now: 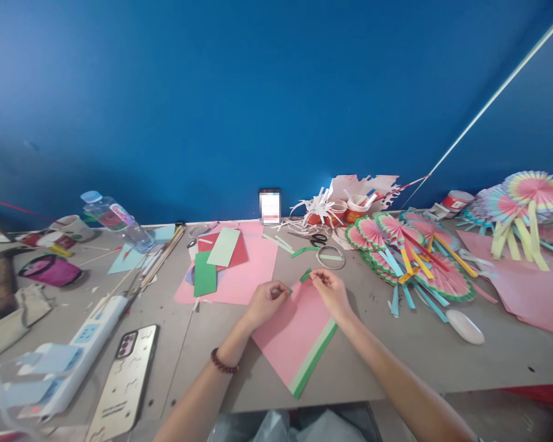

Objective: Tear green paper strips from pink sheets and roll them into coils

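A pink paper sheet (290, 337) lies at an angle on the table in front of me, with light and dark green strips along its lower right edge. My right hand (330, 291) pinches a short dark green strip (305, 275) at the sheet's top corner. My left hand (270, 302) is at the sheet's upper left edge, thumb and fingers together near a small bit of green; what exactly it holds is hidden. Just beyond my hands are a roll of tape (330, 258) and black-handled scissors (319, 239).
Coloured papers (205, 274) lie behind my left hand. Paper fans (396, 236) and a white oval object (464, 326) are at right. A phone (126, 380), power strip (85, 350), bottle (120, 221) and sticks (163, 258) lie left. A blue wall (258, 110) stands behind.
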A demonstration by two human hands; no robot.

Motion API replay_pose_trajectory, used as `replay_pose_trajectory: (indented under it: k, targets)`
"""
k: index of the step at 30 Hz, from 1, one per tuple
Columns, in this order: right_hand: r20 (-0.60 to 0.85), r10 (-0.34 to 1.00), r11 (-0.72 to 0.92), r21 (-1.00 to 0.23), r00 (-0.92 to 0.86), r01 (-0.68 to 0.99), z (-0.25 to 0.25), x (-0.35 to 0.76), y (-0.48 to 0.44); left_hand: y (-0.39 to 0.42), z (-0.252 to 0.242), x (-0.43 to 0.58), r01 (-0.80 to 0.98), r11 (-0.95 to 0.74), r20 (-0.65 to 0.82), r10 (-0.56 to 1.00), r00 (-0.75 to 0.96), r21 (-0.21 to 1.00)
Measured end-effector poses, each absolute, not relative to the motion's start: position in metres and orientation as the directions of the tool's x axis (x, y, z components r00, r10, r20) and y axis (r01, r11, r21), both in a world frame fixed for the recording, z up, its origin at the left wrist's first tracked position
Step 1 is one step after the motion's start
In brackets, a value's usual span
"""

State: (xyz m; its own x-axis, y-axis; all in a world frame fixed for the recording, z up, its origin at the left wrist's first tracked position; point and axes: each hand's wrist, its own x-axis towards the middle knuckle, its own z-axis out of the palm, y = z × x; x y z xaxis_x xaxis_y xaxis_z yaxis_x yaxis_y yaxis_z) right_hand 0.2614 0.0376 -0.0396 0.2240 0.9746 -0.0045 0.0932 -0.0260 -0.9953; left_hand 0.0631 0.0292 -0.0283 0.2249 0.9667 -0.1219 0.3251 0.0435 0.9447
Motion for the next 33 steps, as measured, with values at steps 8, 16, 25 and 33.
replay_pose_trajectory:
  k: [8, 16, 25, 33]
  targets:
    - [-0.036, 0.965, -0.044, -0.999, 0.260, 0.025, -0.041, 0.264, 0.041, 0.029, -0.024, 0.062, 0.335, 0.065, -0.147, 0.963, 0.226, 0.940]
    - [-0.098, 0.956, -0.084, -0.995, 0.277, -0.062, -0.039, 0.267, 0.044, 0.030, -0.023, 0.059, 0.330, 0.044, -0.129, 0.962, 0.239, 0.943]
    - [-0.167, 0.948, -0.129, -0.980, 0.271, -0.150, -0.040, 0.270, 0.044, 0.031, -0.028, 0.057, 0.342, 0.019, -0.112, 0.961, 0.252, 0.939]
    - [-0.228, 0.935, -0.174, -0.962, 0.272, -0.210, -0.045, 0.274, 0.047, 0.031, -0.029, 0.056, 0.321, 0.032, -0.115, 0.963, 0.244, 0.947]
